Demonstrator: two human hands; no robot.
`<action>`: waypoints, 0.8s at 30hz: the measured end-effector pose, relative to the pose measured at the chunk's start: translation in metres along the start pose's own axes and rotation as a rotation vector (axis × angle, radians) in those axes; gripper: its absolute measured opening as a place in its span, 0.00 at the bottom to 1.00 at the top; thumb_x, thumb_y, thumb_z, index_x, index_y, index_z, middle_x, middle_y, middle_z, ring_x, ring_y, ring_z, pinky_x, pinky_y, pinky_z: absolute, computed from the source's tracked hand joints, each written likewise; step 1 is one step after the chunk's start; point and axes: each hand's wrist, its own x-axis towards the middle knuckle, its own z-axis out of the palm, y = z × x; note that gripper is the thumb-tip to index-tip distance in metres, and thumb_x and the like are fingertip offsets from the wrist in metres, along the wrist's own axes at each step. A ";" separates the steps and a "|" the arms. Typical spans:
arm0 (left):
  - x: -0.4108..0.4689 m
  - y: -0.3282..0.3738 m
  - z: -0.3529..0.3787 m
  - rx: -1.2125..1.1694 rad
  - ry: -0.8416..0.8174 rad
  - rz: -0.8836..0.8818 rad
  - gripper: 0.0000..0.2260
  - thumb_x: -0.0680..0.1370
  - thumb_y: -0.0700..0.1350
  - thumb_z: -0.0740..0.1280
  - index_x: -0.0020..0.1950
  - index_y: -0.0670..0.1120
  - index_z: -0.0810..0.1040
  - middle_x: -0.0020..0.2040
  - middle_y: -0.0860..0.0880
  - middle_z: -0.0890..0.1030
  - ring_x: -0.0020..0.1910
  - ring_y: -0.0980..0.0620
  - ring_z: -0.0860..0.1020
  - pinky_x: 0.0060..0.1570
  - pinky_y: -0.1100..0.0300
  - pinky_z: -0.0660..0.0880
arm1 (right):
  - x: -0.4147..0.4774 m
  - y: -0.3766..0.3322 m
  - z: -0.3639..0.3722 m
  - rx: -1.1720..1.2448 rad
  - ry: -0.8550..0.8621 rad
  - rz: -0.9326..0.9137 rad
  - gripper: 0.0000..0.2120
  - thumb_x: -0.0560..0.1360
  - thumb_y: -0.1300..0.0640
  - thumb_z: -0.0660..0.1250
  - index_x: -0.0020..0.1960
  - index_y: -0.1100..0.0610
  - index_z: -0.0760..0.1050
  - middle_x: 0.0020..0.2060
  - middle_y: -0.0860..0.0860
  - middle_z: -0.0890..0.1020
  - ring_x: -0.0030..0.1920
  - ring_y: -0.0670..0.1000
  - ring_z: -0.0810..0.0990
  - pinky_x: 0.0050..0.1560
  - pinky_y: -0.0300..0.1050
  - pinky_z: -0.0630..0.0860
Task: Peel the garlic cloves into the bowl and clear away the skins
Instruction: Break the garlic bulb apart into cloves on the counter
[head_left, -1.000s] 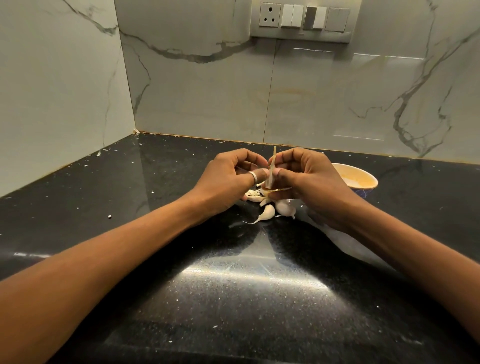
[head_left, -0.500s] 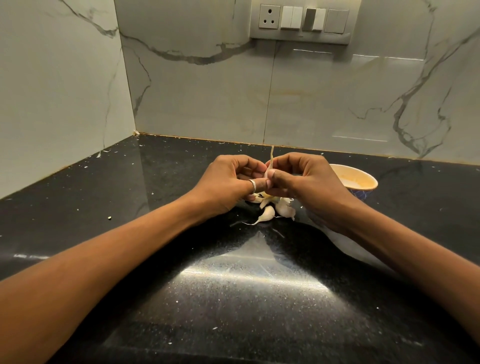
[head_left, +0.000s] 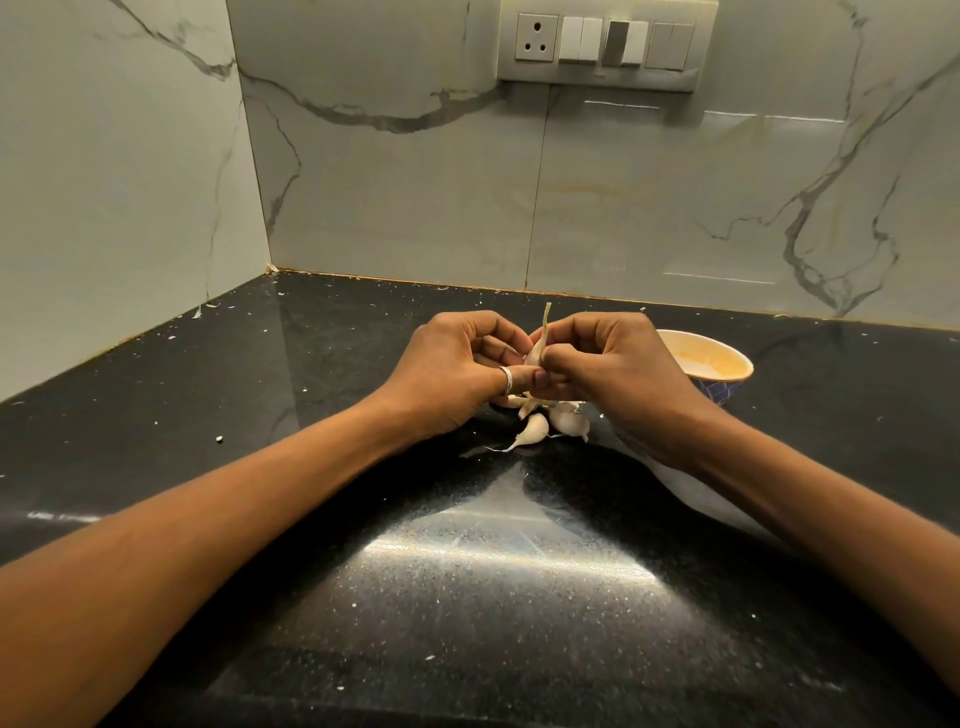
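While one garlic clove (head_left: 535, 354) is being pinched just left of the bowl (head_left: 701, 361) by the curled fingers of both the left hand (head_left: 457, 376) and the right hand (head_left: 615, 374), loose cloves (head_left: 550, 425) are being left on the counter (head_left: 311, 519) beneath.

Held clove (head_left: 534, 356): pale, upright, skin strip rising from its top.
Loose cloves (head_left: 536, 429): white, heaped just below it.
Bowl (head_left: 706, 358): orange inside, upright, right of them.
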 end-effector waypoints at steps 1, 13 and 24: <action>0.000 0.000 0.000 0.001 0.000 -0.001 0.12 0.68 0.40 0.81 0.49 0.44 0.83 0.40 0.46 0.85 0.39 0.51 0.84 0.44 0.54 0.83 | 0.000 -0.001 0.000 0.007 -0.010 0.000 0.08 0.77 0.69 0.67 0.45 0.61 0.84 0.42 0.62 0.86 0.47 0.64 0.86 0.52 0.60 0.84; 0.001 -0.002 -0.001 -0.013 0.004 -0.025 0.12 0.68 0.40 0.81 0.48 0.44 0.84 0.41 0.44 0.85 0.42 0.46 0.85 0.47 0.50 0.84 | 0.000 -0.002 -0.003 0.038 -0.073 0.002 0.08 0.78 0.72 0.64 0.48 0.70 0.82 0.45 0.65 0.85 0.48 0.66 0.85 0.54 0.62 0.83; 0.000 -0.001 -0.001 -0.005 -0.011 -0.023 0.12 0.68 0.41 0.81 0.48 0.44 0.84 0.41 0.45 0.85 0.41 0.48 0.85 0.48 0.48 0.84 | 0.001 -0.001 -0.004 0.025 -0.108 0.009 0.08 0.79 0.71 0.63 0.49 0.70 0.81 0.46 0.66 0.85 0.49 0.65 0.86 0.55 0.60 0.83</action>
